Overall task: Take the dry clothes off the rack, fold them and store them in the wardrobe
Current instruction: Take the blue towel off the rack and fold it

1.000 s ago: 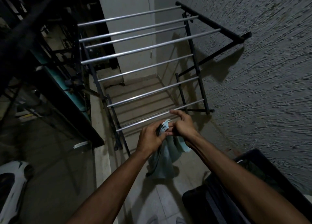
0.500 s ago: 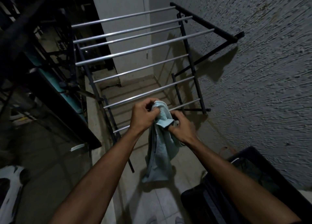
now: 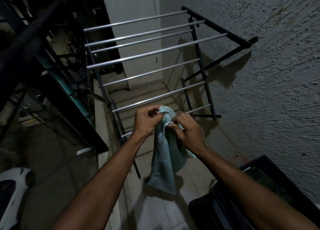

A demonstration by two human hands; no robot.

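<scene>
Item: pale blue towel (image 3: pixel 164 162), off the drying rack (image 3: pixel 155 51), hanging in front of you above the floor. Your left hand (image 3: pixel 147 122) pinches its top hem; your right hand (image 3: pixel 187 131) pinches the bunched edge beside it.

Risks: both grips are fingertip-light, so the towel may slip and land on the floor. Corners look unmatched, so the fold may come out crooked. The dark basket (image 3: pixel 259 195) sits close by your right arm.
</scene>
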